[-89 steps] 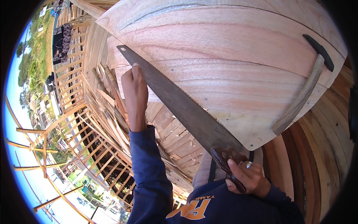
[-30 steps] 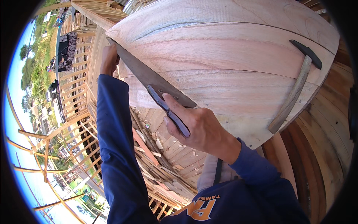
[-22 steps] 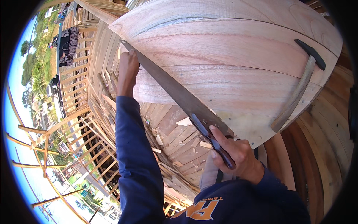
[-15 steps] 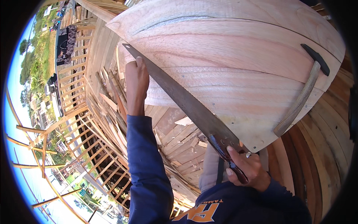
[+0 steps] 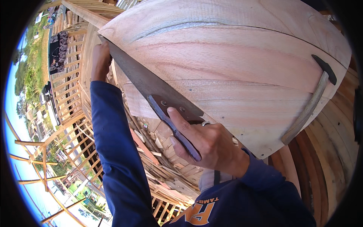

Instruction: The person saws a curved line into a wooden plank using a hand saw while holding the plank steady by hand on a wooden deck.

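**Handsaw driven along the edge of a wide plank, high on a timber frame**

Nearest the camera, the right hand (image 5: 206, 142) was clamped around the dark handle of a handsaw (image 5: 151, 89), forefinger laid forward along the handle toward the blade. The saw ran up and to the left across the near edge of a broad, pale wooden plank (image 5: 234, 64), its far tip meeting the left hand (image 5: 100, 56). That hand lay closed against the plank's left end beside the blade tip; whether its fingers gripped the wood or only pressed on it could not be told.

To saw well here, the stroke probably wanted to be long and level, the wrist in line with the blade so the cut did not wander, and the left fingers kept clear of the teeth. Light pressure on the push would likely serve better than forcing it, since the work stood high above the ground.

A hammer (image 5: 308, 108) with a pale wooden handle and dark head lay on the plank's right part, well apart from both hands.

Farther off, offcuts and a lattice of wooden scaffolding (image 5: 68, 125) dropped away below.

The saw's teeth and the kerf itself were hidden behind the blade and plank edge. How the plank was supported was out of sight, and the fisheye bent its edges, so its true shape was hard to judge.
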Demonstrator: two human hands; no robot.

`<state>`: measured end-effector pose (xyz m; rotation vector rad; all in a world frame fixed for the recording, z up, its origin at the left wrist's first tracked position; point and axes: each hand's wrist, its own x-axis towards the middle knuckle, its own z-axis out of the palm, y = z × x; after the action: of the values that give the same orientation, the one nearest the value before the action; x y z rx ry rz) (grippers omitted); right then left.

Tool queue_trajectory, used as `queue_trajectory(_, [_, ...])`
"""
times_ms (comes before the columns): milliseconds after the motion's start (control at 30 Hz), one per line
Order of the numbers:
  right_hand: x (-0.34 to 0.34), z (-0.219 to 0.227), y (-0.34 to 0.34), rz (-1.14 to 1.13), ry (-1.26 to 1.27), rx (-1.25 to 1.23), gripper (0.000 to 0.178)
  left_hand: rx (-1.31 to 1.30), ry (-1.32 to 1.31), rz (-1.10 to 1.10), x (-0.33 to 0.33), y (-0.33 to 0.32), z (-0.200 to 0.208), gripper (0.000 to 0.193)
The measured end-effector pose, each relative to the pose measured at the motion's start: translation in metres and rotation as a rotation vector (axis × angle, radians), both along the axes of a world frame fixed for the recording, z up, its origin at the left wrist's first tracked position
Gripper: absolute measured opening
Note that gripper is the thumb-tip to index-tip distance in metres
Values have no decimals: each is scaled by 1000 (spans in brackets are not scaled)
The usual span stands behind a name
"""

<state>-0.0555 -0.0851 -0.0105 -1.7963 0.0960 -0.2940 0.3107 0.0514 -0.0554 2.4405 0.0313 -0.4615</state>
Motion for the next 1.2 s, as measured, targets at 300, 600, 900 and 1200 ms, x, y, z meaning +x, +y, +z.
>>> queue_trajectory(300, [-59, -7, -5, -52, 27, -17, 58, 99, -47, -29, -53, 4, 9, 42])
queue_trajectory(600, [-220, -1, -42, 68, 138, -116, 58, 281, -157, -113, -230, -33, 24, 55])
queue_trajectory(900, [-96, -2, -17, 64, 27, -196, 54, 84, -163, 44, -103, -14, 6, 49])
queue_trajectory(1200, [23, -5, 16, -12, 8, 0, 55, 22, 26, 37, 48, 31, -9, 37])
